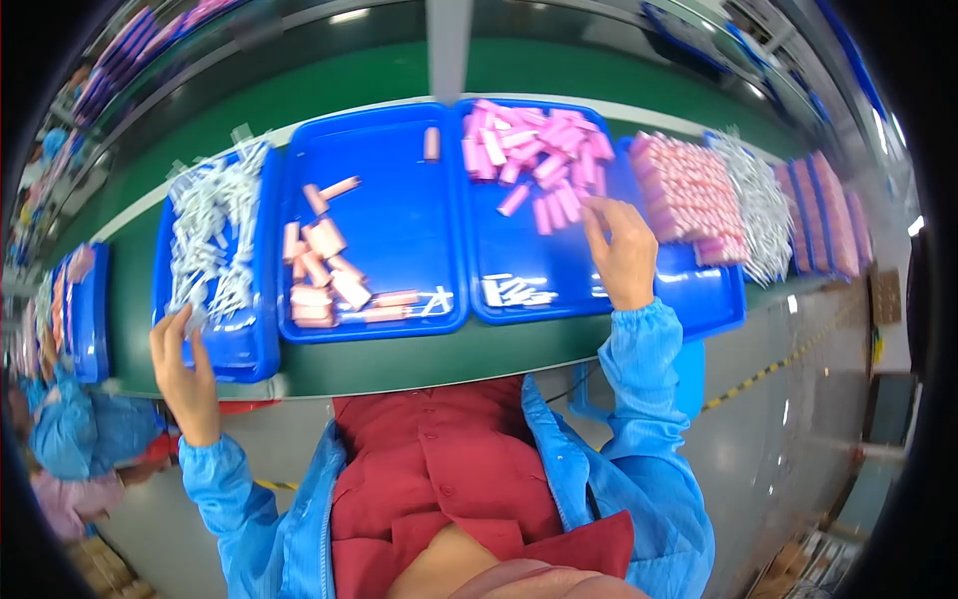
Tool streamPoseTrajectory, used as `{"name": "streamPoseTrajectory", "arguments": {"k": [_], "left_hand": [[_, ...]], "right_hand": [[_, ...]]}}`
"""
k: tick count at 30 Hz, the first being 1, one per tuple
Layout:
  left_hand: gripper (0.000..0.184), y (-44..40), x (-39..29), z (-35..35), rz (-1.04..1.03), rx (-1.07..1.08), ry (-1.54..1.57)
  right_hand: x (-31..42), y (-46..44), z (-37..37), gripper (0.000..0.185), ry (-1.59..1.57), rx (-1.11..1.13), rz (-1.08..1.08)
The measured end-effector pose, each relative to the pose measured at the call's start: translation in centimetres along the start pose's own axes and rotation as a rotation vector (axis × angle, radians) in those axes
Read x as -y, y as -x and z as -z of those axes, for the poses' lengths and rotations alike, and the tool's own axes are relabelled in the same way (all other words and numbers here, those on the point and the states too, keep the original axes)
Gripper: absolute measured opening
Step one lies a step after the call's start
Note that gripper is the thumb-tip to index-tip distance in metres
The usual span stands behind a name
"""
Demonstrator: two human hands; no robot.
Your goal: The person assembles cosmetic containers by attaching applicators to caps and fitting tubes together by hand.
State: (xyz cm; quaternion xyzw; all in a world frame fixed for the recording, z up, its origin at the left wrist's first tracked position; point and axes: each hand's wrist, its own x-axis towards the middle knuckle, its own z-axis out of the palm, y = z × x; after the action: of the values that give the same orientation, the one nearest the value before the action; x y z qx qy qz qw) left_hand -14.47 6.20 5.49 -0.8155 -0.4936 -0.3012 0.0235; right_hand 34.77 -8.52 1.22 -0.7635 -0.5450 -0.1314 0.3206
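My left hand (186, 379) reaches over the front edge of a blue tray (261, 339) heaped with clear-and-white plastic pieces (212, 240). Its fingertips are at the nearest pieces, thumb and fingers apart; no firm grip shows. My right hand (624, 255) is at the right side of another blue tray (569, 270), its fingers bent and slightly apart, beside a pile of pink tubes (534, 150). Nothing plainly shows in it. Between these trays, a third blue tray (384, 240) holds loose peach-pink tubes (321, 238) and a few white pieces (436, 301).
At right, stacked pink tubes (689, 190) and a heap of white pieces (753, 200) stand by a blue tray (714, 299). Small white pieces (514, 292) lie in the pink-tube tray. All rest on a green table (419, 371). A person in blue (85, 424) sits at far left.
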Motion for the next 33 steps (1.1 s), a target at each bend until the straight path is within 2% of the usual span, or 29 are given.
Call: {"name": "streamPoseTrajectory", "arguments": {"k": [1, 4, 6, 11, 14, 19, 22, 25, 26, 29, 31, 32, 33], "left_hand": [[0.034, 0.2, -0.2, -0.1, -0.030, -0.043, -0.024], [0.040, 2.0, 0.3, -1.0, -0.017, -0.001, -0.036], [0.035, 3.3, 0.3, -1.8, 0.030, 0.008, 0.024], [0.024, 3.7, 0.9, -2.4, 0.079, 0.043, 0.126], [0.024, 3.5, 0.7, -2.3, 0.130, 0.108, -0.077], [0.024, 3.7, 0.2, -1.6, 0.113, 0.217, -0.235], [0.023, 4.1, -1.7, 0.2, 0.201, 0.182, -0.077], [0.022, 4.3, -3.4, 1.5, 0.387, 0.051, 0.179], [0.024, 4.4, -3.4, 1.3, 0.390, -0.015, 0.281], [0.029, 3.8, -4.4, 0.5, 0.209, -0.126, 0.389], [0.030, 3.2, -5.8, -0.1, 0.056, -0.106, 0.426], [0.029, 2.8, -6.8, -0.8, -0.003, -0.065, 0.451], [0.028, 2.5, -8.2, -1.7, -0.073, -0.009, 0.506]], "right_hand": [[0.1, -0.7, -1.5, 0.012, -0.031, 0.024, 0.008], [0.9, -1.2, -4.2, 0.022, 0.122, 0.184, 0.090], [0.8, -1.0, -5.4, 0.026, 0.211, 0.304, 0.038], [0.8, -1.3, -4.9, 0.022, 0.266, 0.419, 0.132], [1.8, -1.3, -4.3, 0.021, 0.192, 0.465, 0.159], [1.4, -0.7, -3.8, 0.020, 0.080, 0.469, 0.198], [1.1, -0.2, -3.0, 0.023, -0.080, 0.518, 0.066], [5.7, -1.4, 0.1, 0.055, -0.159, 0.603, -0.288], [3.1, -0.5, -0.7, 0.059, -0.207, 0.493, -0.150], [5.2, -0.5, -0.3, 0.058, -0.514, 0.318, -0.052], [6.8, -0.5, -1.8, 0.037, -0.786, 0.303, -0.293], [7.3, -0.5, -2.6, 0.049, -0.855, 0.365, -0.257], [10.8, -0.8, -2.0, 0.048, -0.917, 0.382, -0.362]]}}
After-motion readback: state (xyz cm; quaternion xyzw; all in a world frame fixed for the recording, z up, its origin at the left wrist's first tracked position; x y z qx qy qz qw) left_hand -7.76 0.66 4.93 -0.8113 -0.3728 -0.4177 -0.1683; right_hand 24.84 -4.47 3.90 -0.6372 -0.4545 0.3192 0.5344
